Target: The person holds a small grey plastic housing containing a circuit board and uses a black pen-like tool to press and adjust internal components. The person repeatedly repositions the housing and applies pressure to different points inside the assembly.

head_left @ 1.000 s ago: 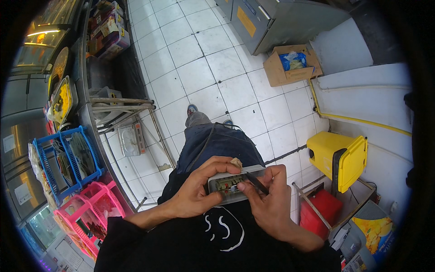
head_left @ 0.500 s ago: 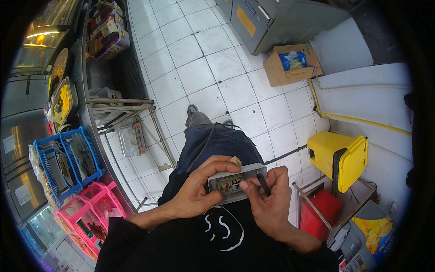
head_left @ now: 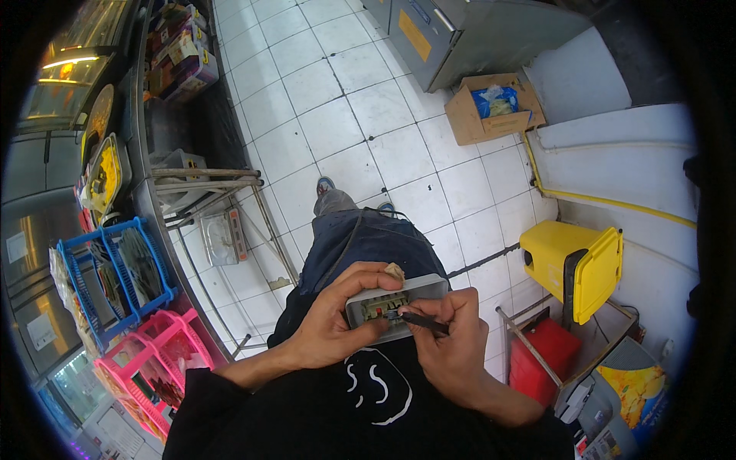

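Close to my body, my left hand (head_left: 330,322) is closed around a small open grey box (head_left: 431,288), fingers over its far wall and thumb on the near side. Inside the box are small pale green and red parts (head_left: 377,308), partly covered by my fingers. A small tan piece (head_left: 394,271) shows at my left forefinger's tip; I cannot tell whether it is a wrapping. My right hand (head_left: 454,337) pinches a slim dark pen-like tool (head_left: 426,323), which lies nearly level with one end at the parts. Its exact kind is unclear.
To the left, a metal counter (head_left: 147,195) carries a blue rack (head_left: 115,268) and a pink rack (head_left: 149,356). At the right are a yellow bin (head_left: 563,257) and a red container (head_left: 544,356). An open cardboard box (head_left: 468,123) stands on the tiled floor (head_left: 345,115).
My right hand has shifted a little left and turned the dark tool from steep to nearly level, its end now over the parts. The left hand and box have barely moved.
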`<action>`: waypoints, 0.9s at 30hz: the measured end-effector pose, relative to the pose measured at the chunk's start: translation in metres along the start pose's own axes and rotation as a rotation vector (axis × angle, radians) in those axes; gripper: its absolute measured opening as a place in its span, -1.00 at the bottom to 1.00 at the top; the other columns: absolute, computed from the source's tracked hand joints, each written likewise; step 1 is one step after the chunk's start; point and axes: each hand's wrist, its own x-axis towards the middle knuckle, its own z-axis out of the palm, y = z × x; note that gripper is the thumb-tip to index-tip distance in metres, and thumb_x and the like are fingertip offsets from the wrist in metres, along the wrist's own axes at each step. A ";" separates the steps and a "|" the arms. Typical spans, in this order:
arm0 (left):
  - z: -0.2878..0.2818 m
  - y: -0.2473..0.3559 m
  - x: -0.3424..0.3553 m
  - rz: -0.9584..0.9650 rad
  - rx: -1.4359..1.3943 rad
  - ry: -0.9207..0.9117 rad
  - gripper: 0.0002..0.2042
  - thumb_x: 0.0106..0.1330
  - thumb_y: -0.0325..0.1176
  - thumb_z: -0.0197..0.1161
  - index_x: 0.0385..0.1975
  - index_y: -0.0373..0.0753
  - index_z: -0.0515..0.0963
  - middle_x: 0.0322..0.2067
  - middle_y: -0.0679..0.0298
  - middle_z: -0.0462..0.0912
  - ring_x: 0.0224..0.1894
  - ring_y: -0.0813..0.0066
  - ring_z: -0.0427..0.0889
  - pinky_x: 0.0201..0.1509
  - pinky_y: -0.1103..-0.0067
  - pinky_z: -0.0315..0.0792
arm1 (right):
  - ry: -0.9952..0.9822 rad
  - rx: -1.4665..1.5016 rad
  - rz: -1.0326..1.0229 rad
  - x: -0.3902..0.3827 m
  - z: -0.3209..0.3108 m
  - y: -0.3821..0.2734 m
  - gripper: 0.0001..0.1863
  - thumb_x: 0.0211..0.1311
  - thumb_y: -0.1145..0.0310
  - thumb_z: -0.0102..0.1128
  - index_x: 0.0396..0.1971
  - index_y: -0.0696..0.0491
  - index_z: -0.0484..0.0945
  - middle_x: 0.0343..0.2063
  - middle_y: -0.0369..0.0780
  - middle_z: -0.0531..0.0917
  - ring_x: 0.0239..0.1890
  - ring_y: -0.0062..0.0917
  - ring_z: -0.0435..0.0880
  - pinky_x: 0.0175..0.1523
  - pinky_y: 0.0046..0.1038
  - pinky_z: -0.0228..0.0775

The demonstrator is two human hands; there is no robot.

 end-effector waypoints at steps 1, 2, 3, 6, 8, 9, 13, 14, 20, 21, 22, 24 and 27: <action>0.000 0.000 0.000 0.001 0.040 0.007 -0.53 0.08 -0.68 0.19 0.07 -0.28 0.46 0.12 0.12 0.36 0.25 0.31 0.37 0.31 0.46 0.28 | -0.004 -0.043 -0.028 0.001 0.000 0.000 -0.58 0.20 0.57 0.33 -0.32 0.11 0.13 -0.48 -0.06 0.69 -0.56 -0.68 0.61 -0.50 -0.60 0.41; 0.000 0.000 0.001 0.008 0.081 0.015 -0.54 0.09 -0.67 0.22 0.05 -0.28 0.47 0.11 0.13 0.37 0.24 0.31 0.38 0.29 0.46 0.30 | -0.003 -0.063 -0.054 0.001 0.000 -0.001 -0.58 0.19 0.55 0.33 -0.32 0.11 0.14 -0.49 -0.07 0.69 -0.58 -0.65 0.60 -0.52 -0.58 0.41; 0.000 0.000 0.001 0.016 0.129 0.030 -0.56 0.10 -0.67 0.25 0.04 -0.28 0.48 0.10 0.13 0.39 0.23 0.31 0.40 0.28 0.46 0.31 | -0.005 -0.065 -0.070 0.002 0.001 -0.002 -0.58 0.19 0.54 0.34 -0.32 0.10 0.15 -0.50 -0.08 0.69 -0.61 -0.63 0.60 -0.54 -0.56 0.40; 0.001 0.000 0.001 -0.002 0.111 0.050 -0.57 0.09 -0.68 0.26 0.01 -0.27 0.50 0.08 0.14 0.42 0.21 0.31 0.42 0.25 0.47 0.34 | 0.023 -0.063 -0.098 0.003 0.001 -0.005 -0.67 0.21 0.49 0.33 -0.35 0.11 0.25 -0.57 -0.12 0.65 -0.58 -0.46 0.71 -0.52 -0.47 0.50; 0.001 0.000 0.001 0.000 0.108 0.050 -0.57 0.09 -0.69 0.25 0.01 -0.26 0.50 0.08 0.14 0.42 0.20 0.32 0.43 0.25 0.48 0.34 | 0.027 -0.106 -0.130 0.003 0.001 -0.005 -0.67 0.21 0.48 0.33 -0.35 0.11 0.25 -0.57 -0.12 0.65 -0.59 -0.44 0.70 -0.53 -0.46 0.49; 0.001 -0.001 0.001 -0.001 0.113 0.053 -0.57 0.09 -0.69 0.25 0.01 -0.26 0.50 0.08 0.14 0.42 0.19 0.32 0.44 0.24 0.48 0.35 | 0.026 -0.117 -0.138 0.004 0.001 -0.005 -0.67 0.21 0.47 0.33 -0.35 0.11 0.26 -0.57 -0.12 0.65 -0.60 -0.43 0.70 -0.54 -0.46 0.49; -0.001 -0.001 0.001 -0.053 0.077 0.060 -0.56 0.06 -0.51 0.48 -0.03 -0.22 0.52 0.07 0.20 0.42 0.20 0.35 0.42 0.30 0.40 0.34 | 0.015 -0.134 -0.175 0.006 0.001 -0.004 -0.57 0.16 0.47 0.40 -0.36 0.10 0.18 -0.54 -0.13 0.67 -0.69 -0.58 0.55 -0.61 -0.52 0.34; 0.000 0.000 0.001 -0.056 0.073 0.065 -0.57 0.06 -0.51 0.48 -0.04 -0.22 0.52 0.07 0.20 0.42 0.20 0.35 0.42 0.30 0.40 0.34 | 0.020 -0.122 -0.176 0.007 0.002 -0.004 -0.56 0.15 0.47 0.40 -0.35 0.10 0.18 -0.54 -0.13 0.67 -0.69 -0.58 0.55 -0.61 -0.52 0.33; 0.002 0.002 0.001 0.005 0.065 0.079 -0.60 0.10 -0.69 0.24 -0.02 -0.29 0.51 0.07 0.14 0.43 0.18 0.34 0.45 0.25 0.48 0.34 | -0.028 -0.139 -0.154 0.006 -0.003 -0.007 -0.63 0.16 0.46 0.38 -0.29 0.12 0.26 -0.53 -0.13 0.66 -0.62 -0.49 0.66 -0.58 -0.46 0.44; 0.003 0.002 0.001 0.015 0.048 0.085 -0.61 0.11 -0.69 0.23 -0.02 -0.29 0.51 0.07 0.14 0.43 0.18 0.34 0.45 0.25 0.48 0.34 | -0.036 -0.100 -0.119 0.006 -0.004 -0.009 -0.66 0.17 0.46 0.36 -0.27 0.13 0.30 -0.52 -0.13 0.65 -0.59 -0.44 0.69 -0.57 -0.43 0.48; 0.002 0.003 0.001 0.008 0.063 0.076 -0.61 0.11 -0.69 0.24 -0.02 -0.29 0.51 0.07 0.14 0.43 0.18 0.34 0.45 0.25 0.48 0.34 | -0.057 -0.128 -0.132 0.007 -0.006 -0.011 -0.63 0.15 0.45 0.39 -0.24 0.14 0.31 -0.51 -0.14 0.64 -0.61 -0.44 0.68 -0.58 -0.44 0.47; -0.002 0.004 0.000 0.016 0.096 0.070 -0.62 0.12 -0.67 0.24 -0.02 -0.29 0.51 0.07 0.14 0.43 0.19 0.34 0.44 0.26 0.47 0.33 | -0.087 -0.134 -0.136 0.013 -0.013 -0.017 -0.57 0.10 0.44 0.43 -0.19 0.15 0.31 -0.49 -0.16 0.62 -0.64 -0.44 0.66 -0.59 -0.46 0.46; -0.003 0.008 -0.004 -0.007 0.053 0.085 -0.62 0.13 -0.66 0.24 -0.01 -0.28 0.51 0.07 0.14 0.43 0.20 0.34 0.43 0.28 0.46 0.31 | -0.076 -0.322 -0.132 0.024 -0.036 -0.030 -0.43 0.01 0.37 0.51 -0.10 0.17 0.29 -0.37 -0.12 0.60 -0.48 -0.40 0.69 -0.43 -0.45 0.55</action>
